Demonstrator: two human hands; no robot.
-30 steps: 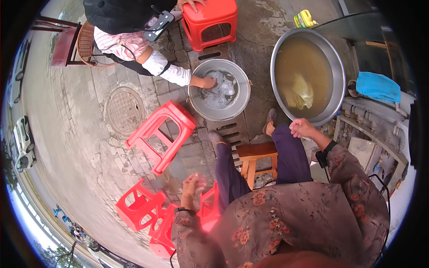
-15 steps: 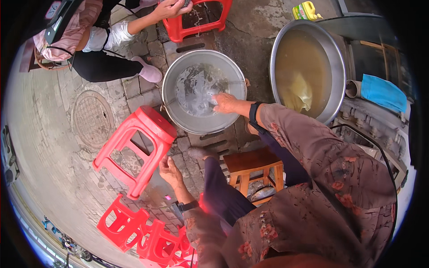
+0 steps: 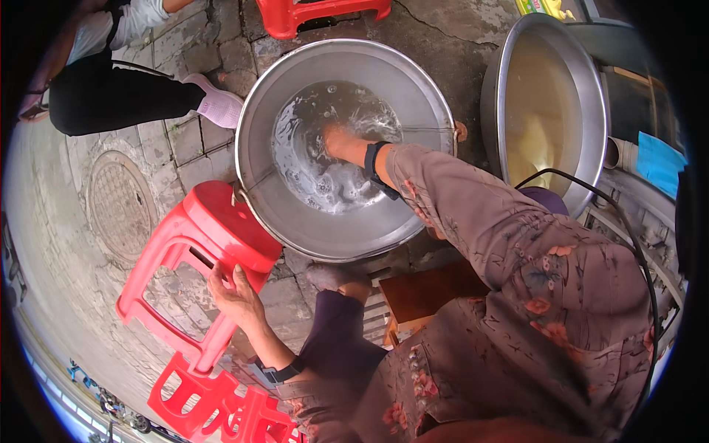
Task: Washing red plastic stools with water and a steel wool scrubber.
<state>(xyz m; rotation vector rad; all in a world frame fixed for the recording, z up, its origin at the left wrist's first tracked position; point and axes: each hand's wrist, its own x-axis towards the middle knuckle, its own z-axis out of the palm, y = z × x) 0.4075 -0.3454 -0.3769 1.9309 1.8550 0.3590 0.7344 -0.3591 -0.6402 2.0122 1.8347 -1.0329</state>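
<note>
1. Holding the right hand down in the water inside the big metal bucket, with fingertips hidden, so can't tell whether gripping anything.
2. Holding the left hand loosely open right by the red stool; can't tell if touching it.
3. Seeing the bucket on the paving, between that stool and a metal basin of murky water.
4. Also spotting a wooden stool near the bucket, btw.

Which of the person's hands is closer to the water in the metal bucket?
Right. The right hand is dipped into the water; the left hand is outside the metal bucket, by a red stool.
</note>
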